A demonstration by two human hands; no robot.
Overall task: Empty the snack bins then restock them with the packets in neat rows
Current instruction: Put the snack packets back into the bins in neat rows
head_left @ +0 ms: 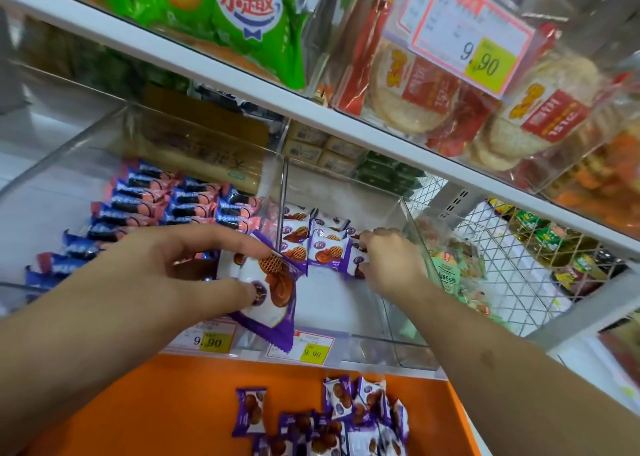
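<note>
Now, left hand (194,265) pinches purple packet (268,293), right hand (391,261) grips another packet (356,260) (in bin (412,234)).

white shelf rail (346,116) above, orange ledge (166,396) below, wire rack (512,268) right.

Bare bin floor (332,299) lies open at 6 o'clock of the packet rows (311,239); clear divider (282,192) blocks at 9, upper shelf (346,116) at 12.

Clear snack bins (412,346) sit on a white shelf (346,118) mid-frame; at bottom centre, purple packets (332,417) lie loose on an orange ledge (156,403).
</note>
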